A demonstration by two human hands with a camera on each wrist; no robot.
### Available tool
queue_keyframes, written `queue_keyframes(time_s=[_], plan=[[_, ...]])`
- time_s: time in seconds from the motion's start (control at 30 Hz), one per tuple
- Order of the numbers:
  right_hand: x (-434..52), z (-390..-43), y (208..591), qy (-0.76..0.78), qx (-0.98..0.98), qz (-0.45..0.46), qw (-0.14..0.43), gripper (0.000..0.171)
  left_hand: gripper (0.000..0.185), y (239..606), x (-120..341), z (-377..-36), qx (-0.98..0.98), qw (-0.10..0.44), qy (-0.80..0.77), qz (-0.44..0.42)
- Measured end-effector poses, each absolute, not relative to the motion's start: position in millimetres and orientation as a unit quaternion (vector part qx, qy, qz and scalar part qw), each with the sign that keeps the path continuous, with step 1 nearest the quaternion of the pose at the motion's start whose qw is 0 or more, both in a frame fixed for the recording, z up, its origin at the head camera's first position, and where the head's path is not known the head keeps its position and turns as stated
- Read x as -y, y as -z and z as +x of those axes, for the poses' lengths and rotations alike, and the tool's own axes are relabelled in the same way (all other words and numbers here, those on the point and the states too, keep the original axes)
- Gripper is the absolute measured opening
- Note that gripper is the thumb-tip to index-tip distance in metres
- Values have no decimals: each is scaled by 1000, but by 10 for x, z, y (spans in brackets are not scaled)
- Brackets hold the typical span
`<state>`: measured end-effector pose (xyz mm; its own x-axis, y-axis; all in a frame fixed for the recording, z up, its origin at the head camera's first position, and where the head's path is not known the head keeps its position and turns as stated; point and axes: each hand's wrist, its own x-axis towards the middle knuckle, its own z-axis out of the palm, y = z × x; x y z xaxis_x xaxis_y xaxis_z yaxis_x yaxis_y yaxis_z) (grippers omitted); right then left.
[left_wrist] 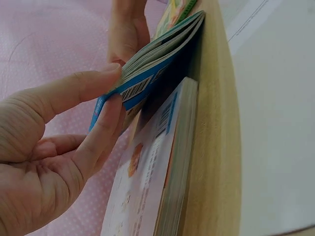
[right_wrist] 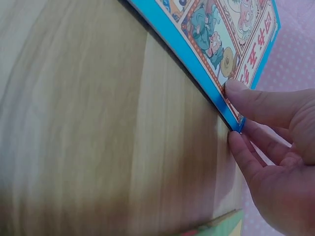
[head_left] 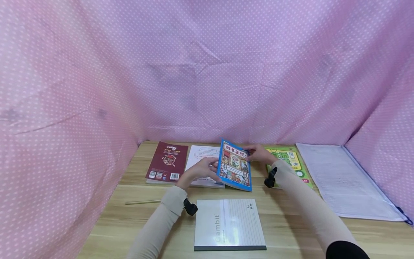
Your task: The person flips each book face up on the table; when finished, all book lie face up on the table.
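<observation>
A blue-bordered picture book (head_left: 235, 164) is held tilted above the table between both hands. The left hand (head_left: 204, 169) pinches its left edge, thumb (left_wrist: 93, 84) on one side and fingers on the other. At the opposite edge, the right hand (head_left: 260, 154) pinches near a corner, its thumb (right_wrist: 261, 104) lying on the cover. In the left wrist view the pages fan slightly at the book's lower edge. A white book (head_left: 202, 154) lies below and left of it, partly covered by the left hand. Beside that rests a dark red book (head_left: 167, 162).
A green-and-yellow book (head_left: 292, 162) lies right of the right hand, partly behind that forearm. Farther right is a white mesh pouch (head_left: 349, 183). A Gambit notebook (head_left: 229, 225) sits at the front, with a thin stick (head_left: 142, 202) to its left. Pink dotted cloth (head_left: 207, 79) hangs behind.
</observation>
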<state>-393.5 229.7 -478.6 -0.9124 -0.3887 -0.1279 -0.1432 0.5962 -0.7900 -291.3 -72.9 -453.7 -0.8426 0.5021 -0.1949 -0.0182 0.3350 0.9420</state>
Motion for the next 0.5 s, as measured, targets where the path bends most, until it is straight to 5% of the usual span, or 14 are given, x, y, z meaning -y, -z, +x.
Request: queue_keyframes(time_s=[0.5], plan=[[-2487, -3933, 4712, 383, -899, -143, 156, 57, 88, 4669, 466, -2902, -812, 203, -533, 126]])
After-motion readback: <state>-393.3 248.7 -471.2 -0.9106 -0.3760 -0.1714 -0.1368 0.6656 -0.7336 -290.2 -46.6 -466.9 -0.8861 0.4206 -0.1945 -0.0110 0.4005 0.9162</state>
